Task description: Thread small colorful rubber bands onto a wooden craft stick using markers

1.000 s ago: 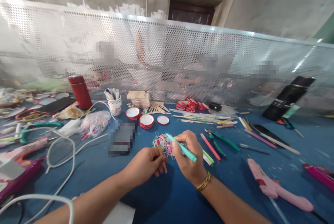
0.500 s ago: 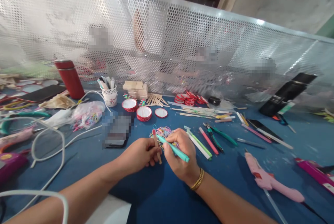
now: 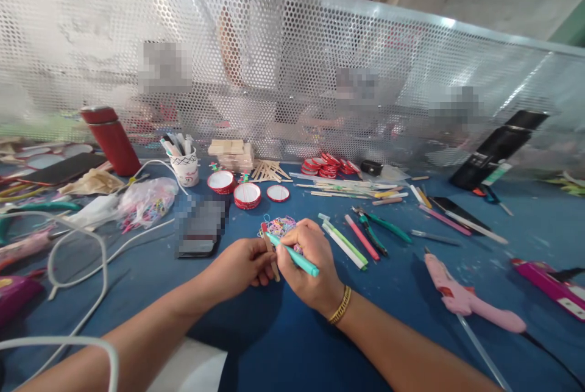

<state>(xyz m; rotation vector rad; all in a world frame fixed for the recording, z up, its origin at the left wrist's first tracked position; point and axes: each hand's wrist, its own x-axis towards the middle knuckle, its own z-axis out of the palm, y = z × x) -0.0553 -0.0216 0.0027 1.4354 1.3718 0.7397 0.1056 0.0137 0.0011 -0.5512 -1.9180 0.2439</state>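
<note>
Between the thumb and fingers of my left hand is a flat wooden stick, held upright at a tilt, its top end coloured red. My right hand grips a turquoise marker pen, and the pen's tip meets or nearly meets the stick just below the red end. Both hands are close together over the blue table. Behind them lies a heap of colourful small rubber bands, partly hidden by my fingers.
A phone and white cable lie left. Round red-rimmed tins, a cup of markers and wooden sticks stand behind. To the right are markers, green-handled pliers and a pink glue gun. A perforated metal screen closes the back.
The whole view has shifted slightly, so things sit a little further left. The pen tip has come slightly lower along the stick, and both hands keep their holds.
</note>
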